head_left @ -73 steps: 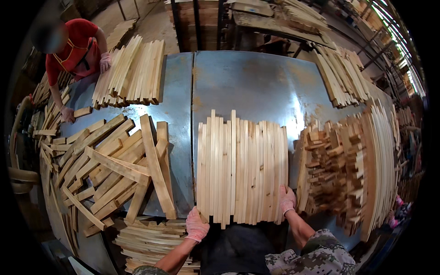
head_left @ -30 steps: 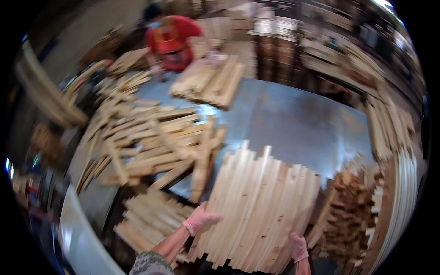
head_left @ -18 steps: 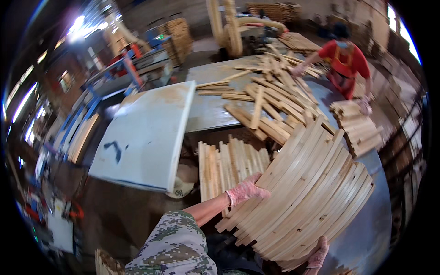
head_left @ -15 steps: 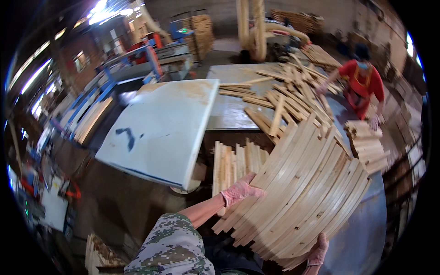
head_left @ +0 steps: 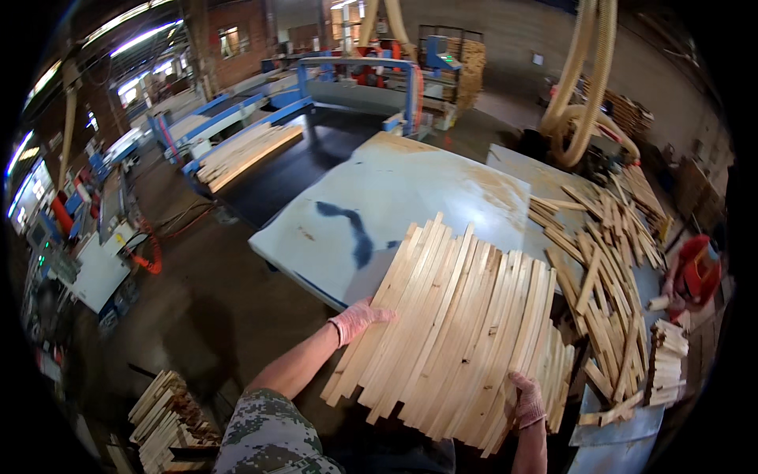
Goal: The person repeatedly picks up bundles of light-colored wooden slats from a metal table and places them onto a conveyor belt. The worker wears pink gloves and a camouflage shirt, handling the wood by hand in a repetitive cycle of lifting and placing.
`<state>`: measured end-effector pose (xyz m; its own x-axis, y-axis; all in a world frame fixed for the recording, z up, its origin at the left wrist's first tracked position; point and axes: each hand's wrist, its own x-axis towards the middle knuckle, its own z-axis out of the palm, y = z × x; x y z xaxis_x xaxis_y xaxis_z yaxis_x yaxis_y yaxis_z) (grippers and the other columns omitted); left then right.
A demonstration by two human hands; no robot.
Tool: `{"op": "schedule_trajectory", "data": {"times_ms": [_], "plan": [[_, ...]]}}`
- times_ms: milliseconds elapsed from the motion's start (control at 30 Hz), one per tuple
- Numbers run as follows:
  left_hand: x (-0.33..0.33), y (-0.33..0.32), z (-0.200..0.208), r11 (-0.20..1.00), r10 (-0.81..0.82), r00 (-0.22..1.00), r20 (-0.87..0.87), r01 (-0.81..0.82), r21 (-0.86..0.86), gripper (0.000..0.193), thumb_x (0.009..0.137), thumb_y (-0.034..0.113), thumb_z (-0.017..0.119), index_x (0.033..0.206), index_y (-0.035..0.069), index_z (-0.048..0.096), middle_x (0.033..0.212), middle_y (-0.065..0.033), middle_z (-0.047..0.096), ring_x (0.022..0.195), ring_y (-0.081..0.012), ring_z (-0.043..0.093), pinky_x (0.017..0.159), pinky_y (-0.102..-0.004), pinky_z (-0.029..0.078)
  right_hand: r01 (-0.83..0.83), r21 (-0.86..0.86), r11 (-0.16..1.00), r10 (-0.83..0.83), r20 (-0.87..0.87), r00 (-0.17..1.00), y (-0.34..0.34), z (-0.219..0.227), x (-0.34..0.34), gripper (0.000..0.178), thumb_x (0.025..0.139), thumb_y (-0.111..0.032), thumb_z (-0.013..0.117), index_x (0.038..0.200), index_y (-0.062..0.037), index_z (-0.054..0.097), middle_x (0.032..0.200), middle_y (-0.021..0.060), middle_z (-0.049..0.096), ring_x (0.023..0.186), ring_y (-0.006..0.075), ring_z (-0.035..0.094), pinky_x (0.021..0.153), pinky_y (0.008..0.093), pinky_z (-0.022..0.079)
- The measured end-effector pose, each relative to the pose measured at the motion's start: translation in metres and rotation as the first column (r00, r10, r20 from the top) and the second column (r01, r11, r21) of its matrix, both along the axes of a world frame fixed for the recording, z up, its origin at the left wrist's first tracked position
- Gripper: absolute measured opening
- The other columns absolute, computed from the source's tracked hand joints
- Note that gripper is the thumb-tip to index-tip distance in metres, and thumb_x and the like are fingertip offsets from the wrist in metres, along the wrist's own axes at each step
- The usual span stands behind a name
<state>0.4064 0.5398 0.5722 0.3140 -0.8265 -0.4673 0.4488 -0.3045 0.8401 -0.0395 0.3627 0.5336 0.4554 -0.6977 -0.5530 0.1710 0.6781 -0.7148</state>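
A broad layer of wooden strips (head_left: pixel 454 324), laid side by side with uneven ends, is held between my two hands in front of me. My left hand (head_left: pixel 359 320), in a pinkish glove, grips its left edge with the thumb on top. On the right edge my right hand (head_left: pixel 527 397), gloved alike, is closed round the strips; its fingers underneath are hidden. The far ends of the strips overlap the near part of a pale table (head_left: pixel 442 186) with dark stains. Whether they touch it I cannot tell.
Loose strips (head_left: pixel 608 292) lie heaped on a metal table at the right, where a person in red (head_left: pixel 695 272) stands by a stack (head_left: pixel 667 363). More strips (head_left: pixel 249 154) rest on a blue-framed machine (head_left: pixel 304 110). A wood stack (head_left: pixel 170 423) stands at the lower left.
My view has turned left. The wooden strips, still in both hands, have swung from beside the heap on the right to the near side of the pale table.
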Motion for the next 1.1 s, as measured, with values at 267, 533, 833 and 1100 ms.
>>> {"op": "schedule_trajectory", "data": {"times_ms": [267, 533, 833, 1100], "plan": [[0.184, 0.018, 0.036, 0.938, -0.141, 0.895, 0.424, -0.016, 0.346, 0.107, 0.086, 0.053, 0.087, 0.158, -0.01, 0.041, 0.152, -0.029, 0.057, 0.14, -0.0368, 0.058, 0.115, -0.0476, 0.049, -0.101, -0.12, 0.988, 0.088, -0.109, 0.99, 0.022, 0.047, 0.168, 0.016, 0.092, -0.008, 0.069, 0.079, 0.0007, 0.067, 0.081, 0.0027, 0.062, 0.074, 0.0142, 0.058, 0.067, 0.0294, 0.043], [0.283, -0.049, 0.138, 0.682, -0.705, 0.332, 0.626, 0.075, 0.728, 0.11, 0.087, 0.083, 0.064, 0.154, -0.005, 0.055, 0.164, -0.0296, 0.046, 0.146, -0.0431, 0.053, 0.119, -0.05, 0.045, -0.063, -0.195, 0.979, 0.049, -0.074, 0.996, -0.001, 0.053, 0.251, 0.015, 0.092, -0.019, 0.074, 0.098, -0.006, 0.073, 0.09, 0.0015, 0.069, 0.086, 0.0183, 0.066, 0.082, 0.0345, 0.055], [0.426, -0.085, 0.134, 0.866, -0.454, 0.334, 0.826, -0.053, 0.497, 0.107, 0.091, 0.073, 0.067, 0.166, 0.004, 0.033, 0.157, -0.0276, 0.054, 0.142, -0.0414, 0.057, 0.116, -0.0502, 0.047, -0.035, -0.232, 0.972, 0.009, -0.113, 0.994, -0.027, 0.099, 0.423, 0.046, 0.094, -0.022, 0.072, 0.132, 0.0009, 0.064, 0.109, 0.0061, 0.07, 0.099, 0.021, 0.068, 0.087, 0.0373, 0.057], [0.629, -0.054, 0.149, 0.829, -0.465, 0.074, 0.882, -0.313, 0.463, 0.092, 0.089, 0.077, 0.065, 0.154, 0.015, 0.052, 0.126, -0.022, 0.066, 0.118, -0.0418, 0.067, 0.099, -0.0552, 0.054, -0.091, -0.161, 0.983, 0.079, -0.08, 0.994, 0.001, 0.115, 0.679, 0.04, 0.095, -0.009, 0.068, 0.134, 0.0019, 0.062, 0.111, 0.0098, 0.072, 0.098, 0.0227, 0.072, 0.088, 0.0387, 0.061]]}}
